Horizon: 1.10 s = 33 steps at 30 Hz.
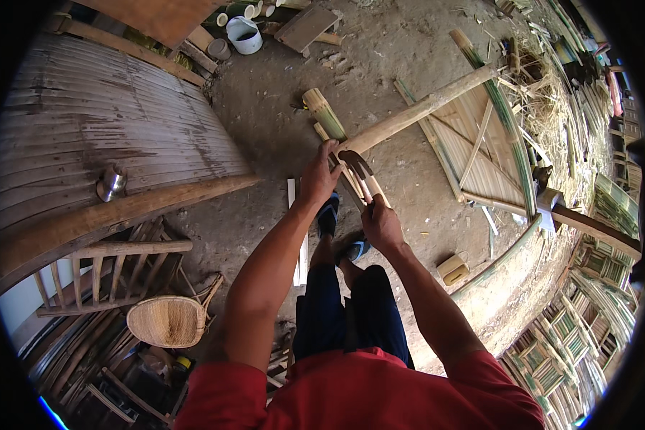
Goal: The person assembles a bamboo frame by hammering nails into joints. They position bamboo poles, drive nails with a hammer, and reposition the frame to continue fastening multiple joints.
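Observation:
My right hand (382, 223) is closed round the handle of a curved-blade knife (356, 163); the dark blade hooks toward my left hand. My left hand (319, 176) is closed on a split bamboo piece (350, 185), close to the blade, and fingers hide part of it. Both hands are in front of me, above my feet. Just beyond them lies the near end of a long wooden pole (423, 107). A thick bamboo stalk (325, 113) stands out past my left hand. Whether the blade touches the bamboo, I cannot tell.
On the left is a slatted bamboo platform (143, 115) with a metal cup (112, 183). Below it sits a woven basket (166, 322). A white bucket (244, 36) stands at the far side. Bamboo panels (480, 143) and a wooden block (453, 270) lie to the right.

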Tool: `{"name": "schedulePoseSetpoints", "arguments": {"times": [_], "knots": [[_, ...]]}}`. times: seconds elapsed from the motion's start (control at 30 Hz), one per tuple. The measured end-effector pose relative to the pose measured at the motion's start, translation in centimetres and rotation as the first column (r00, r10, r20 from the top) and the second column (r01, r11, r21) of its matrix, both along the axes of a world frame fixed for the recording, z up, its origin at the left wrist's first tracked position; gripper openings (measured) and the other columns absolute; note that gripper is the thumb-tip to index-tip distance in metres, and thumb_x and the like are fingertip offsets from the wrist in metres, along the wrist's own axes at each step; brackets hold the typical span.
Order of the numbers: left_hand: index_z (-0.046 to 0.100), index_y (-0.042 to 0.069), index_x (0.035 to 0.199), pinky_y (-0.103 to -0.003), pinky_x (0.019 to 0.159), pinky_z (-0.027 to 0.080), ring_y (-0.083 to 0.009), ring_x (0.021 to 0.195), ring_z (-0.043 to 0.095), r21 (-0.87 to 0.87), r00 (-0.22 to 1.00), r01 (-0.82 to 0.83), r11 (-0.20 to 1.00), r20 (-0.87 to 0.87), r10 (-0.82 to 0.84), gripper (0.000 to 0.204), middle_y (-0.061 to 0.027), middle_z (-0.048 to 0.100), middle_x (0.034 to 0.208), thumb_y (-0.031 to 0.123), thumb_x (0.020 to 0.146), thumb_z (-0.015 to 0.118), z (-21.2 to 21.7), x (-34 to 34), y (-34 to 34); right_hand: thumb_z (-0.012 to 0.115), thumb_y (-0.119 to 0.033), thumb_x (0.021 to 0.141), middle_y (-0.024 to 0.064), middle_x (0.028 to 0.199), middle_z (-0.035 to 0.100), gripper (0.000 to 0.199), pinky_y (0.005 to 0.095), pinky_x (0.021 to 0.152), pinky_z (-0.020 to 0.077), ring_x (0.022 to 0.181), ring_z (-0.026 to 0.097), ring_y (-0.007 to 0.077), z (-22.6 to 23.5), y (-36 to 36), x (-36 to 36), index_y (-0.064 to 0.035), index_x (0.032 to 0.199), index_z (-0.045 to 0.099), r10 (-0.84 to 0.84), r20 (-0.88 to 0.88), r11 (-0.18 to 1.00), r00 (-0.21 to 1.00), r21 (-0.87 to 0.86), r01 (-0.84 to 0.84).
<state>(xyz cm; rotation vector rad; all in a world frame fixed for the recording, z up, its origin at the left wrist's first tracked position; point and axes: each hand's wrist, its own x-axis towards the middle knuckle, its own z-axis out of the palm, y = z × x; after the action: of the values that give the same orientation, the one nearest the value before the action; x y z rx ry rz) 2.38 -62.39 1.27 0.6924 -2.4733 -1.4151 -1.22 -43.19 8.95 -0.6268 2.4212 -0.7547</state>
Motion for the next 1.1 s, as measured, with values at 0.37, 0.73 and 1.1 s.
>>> {"name": "schedulePoseSetpoints", "arguments": {"times": [0.37,0.73,1.1], "knots": [[0.035,0.005,0.148,-0.048,0.105,0.048,-0.0439,0.127,0.055,0.01,0.989,0.074,0.997,0.126,-0.074,0.071,-0.0248,0.055,0.141,-0.007,0.083,0.061,1.5,-0.5,-0.4,0.059,-0.019,0.097,0.0288,0.075,0.066,0.023,0.06,0.062,0.0515,0.072,0.066,0.0501,-1.3,-0.2,-1.2,-0.0045,0.11,0.047,-0.038,-0.115,0.984,0.993,-0.179,0.017],[0.03,0.005,0.151,-0.045,0.11,0.045,-0.0405,0.134,0.051,0.032,0.988,0.107,0.994,0.112,-0.109,0.077,-0.0225,0.049,0.149,-0.012,0.08,0.054,0.1,-0.6,-0.5,0.055,-0.022,0.099,0.0294,0.08,0.067,0.022,0.0615,0.067,0.0523,0.075,0.066,0.0511,-3.1,1.4,-1.4,-0.0042,0.107,0.047,0.054,0.023,0.995,0.998,0.078,-0.055],[0.066,0.006,0.111,-0.039,0.084,0.057,-0.0291,0.098,0.073,-0.01,0.899,0.411,0.912,-0.159,-0.407,0.027,-0.012,0.074,0.101,0.008,0.087,0.078,8.2,-7.6,7.9,0.061,-0.02,0.099,-0.0033,0.063,0.047,0.014,0.0288,0.048,0.0419,0.05,0.046,0.0099,2.7,5.2,-9.5,-0.0121,0.091,0.054,-0.208,0.937,0.381,0.28,-0.186,0.906]]}}
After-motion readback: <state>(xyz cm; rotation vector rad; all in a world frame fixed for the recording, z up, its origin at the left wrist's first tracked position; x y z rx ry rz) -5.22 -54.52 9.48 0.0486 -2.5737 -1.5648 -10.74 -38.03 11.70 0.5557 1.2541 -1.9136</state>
